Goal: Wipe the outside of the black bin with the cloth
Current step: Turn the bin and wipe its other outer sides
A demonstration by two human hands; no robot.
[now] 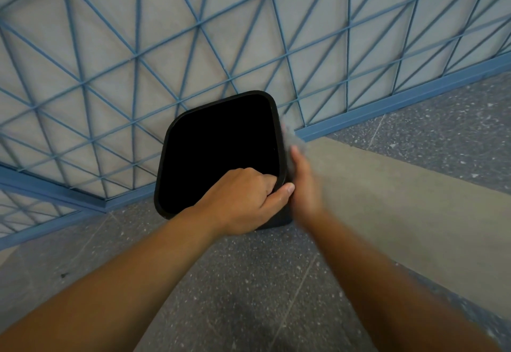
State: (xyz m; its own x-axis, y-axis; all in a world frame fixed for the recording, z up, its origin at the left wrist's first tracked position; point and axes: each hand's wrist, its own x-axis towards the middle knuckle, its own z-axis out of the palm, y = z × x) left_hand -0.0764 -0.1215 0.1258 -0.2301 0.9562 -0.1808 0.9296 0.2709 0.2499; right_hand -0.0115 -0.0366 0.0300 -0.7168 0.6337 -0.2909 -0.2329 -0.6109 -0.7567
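Left hand steadies the bin while the right wipes its side

The left hand (243, 199) grips the near rim of the black bin (221, 152); the blurred right hand (302, 183) presses a grey cloth (289, 136) against its right wall. The bin stands on the speckled floor (249, 282) against the blue-lattice wall (166, 33); it looks light, stiff and liable to slide, so hold the rim
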